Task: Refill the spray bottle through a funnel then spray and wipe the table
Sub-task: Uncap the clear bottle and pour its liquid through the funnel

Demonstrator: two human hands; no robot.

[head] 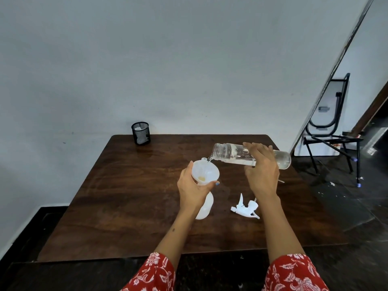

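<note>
A white funnel (206,172) sits in the neck of a white spray bottle (205,207) standing on the brown table (126,196). My left hand (193,187) grips the funnel from the near side. My right hand (262,171) holds a clear water bottle (228,154) tipped almost flat, its open mouth over the funnel's far rim. A thin stream of water runs from the mouth into the funnel. The white spray trigger head (245,207) lies detached on the table between my forearms. My left hand and wrist hide most of the spray bottle.
A black mesh pen cup (141,133) stands at the table's far left edge against the wall. A black folding chair (333,133) and leaning boards stand on the dark floor to the right of the table.
</note>
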